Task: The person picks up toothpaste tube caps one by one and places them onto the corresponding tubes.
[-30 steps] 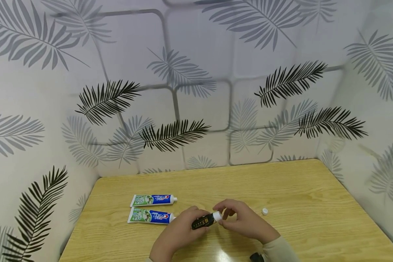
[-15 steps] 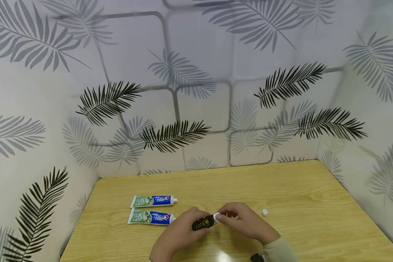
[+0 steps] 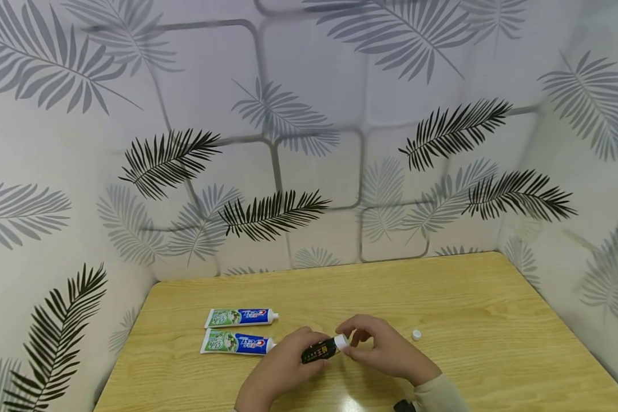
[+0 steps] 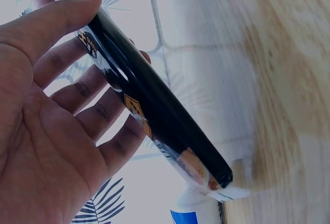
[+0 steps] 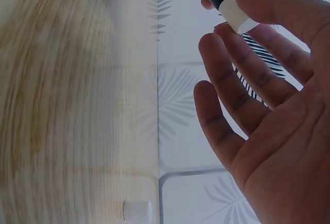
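At the fingertips of the right hand (image 3: 388, 350) sits the white cap (image 3: 342, 342), seemingly pinched by thumb and index, other fingers loosely curved; half a second ago the fingers covered more of it, now most of the cap shows. Probably a regrip mid-twist, cap not yet off. Black tube (image 3: 317, 351) lies within the left hand (image 3: 288, 361), thumb and fingers round it, cap end toward the right hand; loose cap (image 3: 416, 335) just right of the right hand
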A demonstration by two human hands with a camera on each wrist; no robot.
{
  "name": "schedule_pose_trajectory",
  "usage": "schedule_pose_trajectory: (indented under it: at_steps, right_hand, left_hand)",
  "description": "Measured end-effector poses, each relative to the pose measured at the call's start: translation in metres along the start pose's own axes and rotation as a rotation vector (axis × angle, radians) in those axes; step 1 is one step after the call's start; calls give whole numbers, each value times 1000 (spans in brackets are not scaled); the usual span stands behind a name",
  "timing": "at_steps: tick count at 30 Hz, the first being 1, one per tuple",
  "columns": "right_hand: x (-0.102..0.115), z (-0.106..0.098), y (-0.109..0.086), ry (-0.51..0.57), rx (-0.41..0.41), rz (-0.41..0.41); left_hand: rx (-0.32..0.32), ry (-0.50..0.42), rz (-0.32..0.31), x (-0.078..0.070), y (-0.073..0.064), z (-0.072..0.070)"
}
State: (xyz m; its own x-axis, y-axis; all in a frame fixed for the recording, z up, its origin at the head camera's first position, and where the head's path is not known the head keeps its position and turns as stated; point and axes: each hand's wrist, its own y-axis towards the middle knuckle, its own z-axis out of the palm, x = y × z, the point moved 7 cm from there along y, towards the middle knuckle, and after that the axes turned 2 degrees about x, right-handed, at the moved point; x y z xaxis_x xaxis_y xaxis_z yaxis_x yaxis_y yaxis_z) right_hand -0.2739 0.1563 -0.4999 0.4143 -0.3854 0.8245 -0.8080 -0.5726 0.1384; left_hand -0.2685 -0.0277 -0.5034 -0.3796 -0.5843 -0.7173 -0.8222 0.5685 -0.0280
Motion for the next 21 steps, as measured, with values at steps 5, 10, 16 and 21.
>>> schedule_pose_trajectory:
  at_steps: [5, 10, 16, 21]
  right_hand:
    - [-1, 1, 2, -10, 20, 53]
    - [-2, 2, 2, -12, 31, 82]
    - [-4, 2, 3, -20, 34, 105]
    - [-7, 2, 3, -30, 19, 119]
  left_hand:
    - [10, -8, -18, 0, 0, -1]
    - [12, -8, -14, -1, 0, 0]
    - [8, 12, -14, 1, 0, 1]
    - [7, 15, 0, 1, 0, 2]
